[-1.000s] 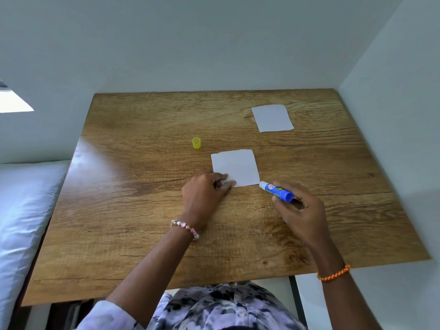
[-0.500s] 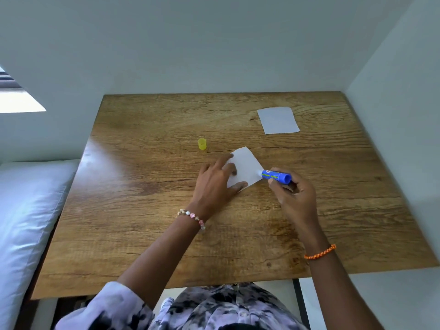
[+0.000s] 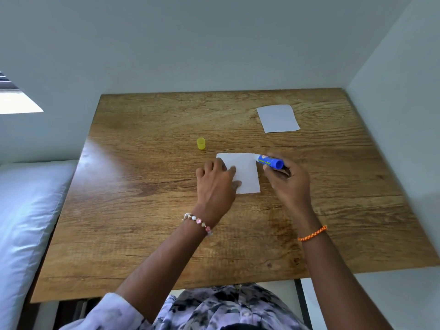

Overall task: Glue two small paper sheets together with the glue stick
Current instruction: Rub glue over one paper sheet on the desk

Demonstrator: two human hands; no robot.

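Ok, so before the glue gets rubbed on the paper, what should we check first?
1. Cap off the glue stick: ok, the yellow cap stands apart on the table.
2. Near paper sheet held down: ok, the left hand rests on its left side.
3. Right hand grips the glue stick: ok.
4. Tip at the sheet: ok, at its far right corner.
5. Glue sticking out of the tip: cannot tell.
6. Second paper sheet ready: ok, lying flat at the far right.
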